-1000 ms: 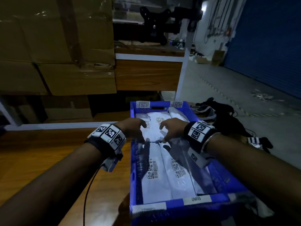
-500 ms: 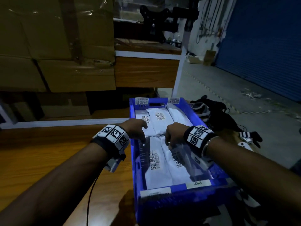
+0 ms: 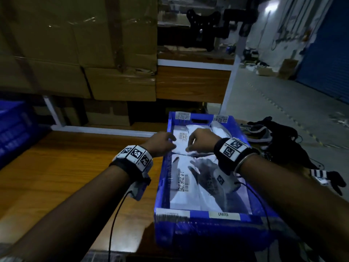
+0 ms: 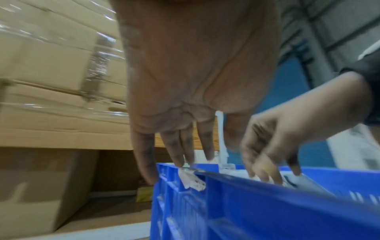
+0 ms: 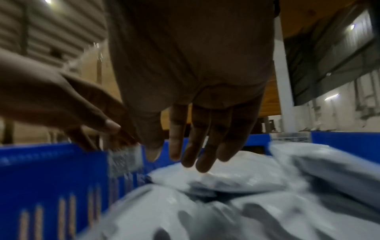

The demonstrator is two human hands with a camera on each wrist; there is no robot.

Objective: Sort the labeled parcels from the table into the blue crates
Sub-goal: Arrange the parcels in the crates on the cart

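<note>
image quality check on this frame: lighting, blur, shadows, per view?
Head view: dim, sharp enough to make out the barcodes; hard shadows of both hands fall across the white parcels in the blue crate. Left wrist view: brighter, motion blur on the cardboard boxes; left hand fairly sharp. Right wrist view: darkest, right hand underexposed, parcels and crate wall smeared.

The crate (image 3: 196, 226) sat on the right part of the counter (image 3: 56, 178). Parcels (image 3: 186, 188) lay in it. Both hands hung over its far end. Boxes (image 3: 79, 53) stood behind the counter.
</note>
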